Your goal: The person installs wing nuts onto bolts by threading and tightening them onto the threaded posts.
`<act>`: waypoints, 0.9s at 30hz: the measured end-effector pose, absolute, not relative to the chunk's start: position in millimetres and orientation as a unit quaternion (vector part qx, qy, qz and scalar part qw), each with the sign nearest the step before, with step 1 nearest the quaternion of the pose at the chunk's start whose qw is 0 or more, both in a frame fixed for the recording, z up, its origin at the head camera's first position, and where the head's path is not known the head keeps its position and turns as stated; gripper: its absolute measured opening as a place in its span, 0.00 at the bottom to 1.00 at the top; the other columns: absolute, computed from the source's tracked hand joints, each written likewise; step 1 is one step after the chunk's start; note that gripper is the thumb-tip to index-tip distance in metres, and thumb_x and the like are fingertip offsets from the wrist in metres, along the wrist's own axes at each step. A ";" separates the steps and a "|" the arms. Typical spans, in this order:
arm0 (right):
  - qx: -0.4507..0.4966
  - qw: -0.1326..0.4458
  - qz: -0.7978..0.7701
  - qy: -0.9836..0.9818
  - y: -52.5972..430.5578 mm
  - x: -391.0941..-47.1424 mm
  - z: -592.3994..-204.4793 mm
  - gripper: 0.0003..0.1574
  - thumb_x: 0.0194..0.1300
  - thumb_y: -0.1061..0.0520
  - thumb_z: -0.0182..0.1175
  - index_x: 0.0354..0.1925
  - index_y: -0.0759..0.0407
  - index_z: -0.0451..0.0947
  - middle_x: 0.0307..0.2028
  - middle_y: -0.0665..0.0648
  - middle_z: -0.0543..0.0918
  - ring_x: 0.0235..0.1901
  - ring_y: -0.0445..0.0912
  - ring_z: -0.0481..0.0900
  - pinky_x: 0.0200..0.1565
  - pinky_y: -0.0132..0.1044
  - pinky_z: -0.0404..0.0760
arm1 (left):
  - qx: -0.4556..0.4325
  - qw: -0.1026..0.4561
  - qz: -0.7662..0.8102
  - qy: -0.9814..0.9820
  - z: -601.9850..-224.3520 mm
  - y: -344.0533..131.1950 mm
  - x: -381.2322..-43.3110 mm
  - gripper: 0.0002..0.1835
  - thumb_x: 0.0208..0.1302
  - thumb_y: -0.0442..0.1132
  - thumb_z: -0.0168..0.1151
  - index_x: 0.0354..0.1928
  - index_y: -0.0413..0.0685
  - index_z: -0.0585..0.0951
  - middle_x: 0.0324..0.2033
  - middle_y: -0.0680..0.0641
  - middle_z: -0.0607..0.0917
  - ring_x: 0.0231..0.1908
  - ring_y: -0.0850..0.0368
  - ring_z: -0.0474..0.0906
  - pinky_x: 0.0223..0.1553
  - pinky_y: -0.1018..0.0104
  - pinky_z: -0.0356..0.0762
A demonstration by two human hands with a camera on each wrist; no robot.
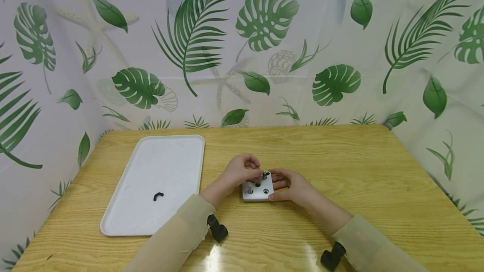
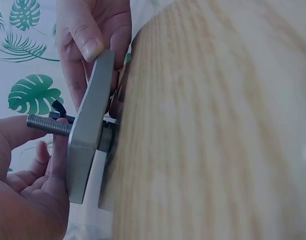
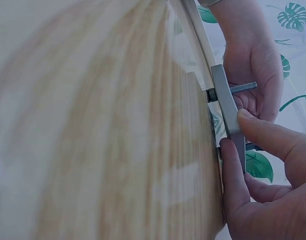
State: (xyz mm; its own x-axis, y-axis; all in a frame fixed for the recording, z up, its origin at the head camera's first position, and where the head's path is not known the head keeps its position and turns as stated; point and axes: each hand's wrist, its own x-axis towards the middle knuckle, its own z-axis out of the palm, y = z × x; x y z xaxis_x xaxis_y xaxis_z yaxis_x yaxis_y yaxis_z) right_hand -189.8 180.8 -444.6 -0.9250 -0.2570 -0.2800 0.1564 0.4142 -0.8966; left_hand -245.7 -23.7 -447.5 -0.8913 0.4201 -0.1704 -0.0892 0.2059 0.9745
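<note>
A metal plate (image 1: 258,195) with round holes is in front of me, and two threaded bolts stand up through it. The nearer bolt (image 1: 250,189) is bare; in the left wrist view this bolt (image 2: 48,124) has its head under the plate. On the farther bolt (image 1: 264,175) sits a black wing nut (image 2: 58,107). My left hand (image 1: 239,171) pinches at that wing nut, its fingertips partly hidden. My right hand (image 1: 296,189) grips the plate's right edge, thumb on top (image 3: 253,122) and a finger beneath.
A white tray (image 1: 166,158) lies to the left on the wooden table (image 1: 340,154). On it is a small curved black piece (image 1: 158,196), apparently another wing nut. A leaf-patterned cloth (image 1: 227,83) hangs behind the table and along its sides.
</note>
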 end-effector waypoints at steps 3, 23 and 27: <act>-0.031 0.191 -0.540 0.819 180.8 -189.7 -444.1 0.52 0.63 0.65 0.77 0.78 0.68 0.62 0.65 0.69 0.78 0.57 0.52 0.83 0.50 0.34 0.85 | 0.110 0.203 0.629 0.742 -447.8 -23.9 -245.8 0.06 0.71 0.29 0.67 0.43 0.37 0.78 0.30 0.51 0.81 0.29 0.64 0.84 0.40 0.67 0.89; -0.031 0.189 -0.537 0.822 180.4 -188.9 -443.5 0.52 0.63 0.65 0.77 0.78 0.68 0.62 0.65 0.69 0.78 0.57 0.52 0.83 0.51 0.34 0.85 | 0.118 0.209 0.593 0.768 -447.2 -23.9 -246.2 0.10 0.73 0.36 0.68 0.49 0.35 0.86 0.33 0.47 0.88 0.30 0.64 0.85 0.42 0.65 0.89; -0.034 0.189 -0.540 0.820 180.7 -188.6 -443.6 0.52 0.63 0.65 0.76 0.78 0.68 0.62 0.65 0.69 0.78 0.57 0.52 0.83 0.50 0.33 0.85 | 0.126 0.211 0.591 0.769 -447.4 -25.0 -246.5 0.12 0.69 0.36 0.72 0.49 0.37 0.86 0.34 0.49 0.87 0.31 0.63 0.84 0.40 0.68 0.87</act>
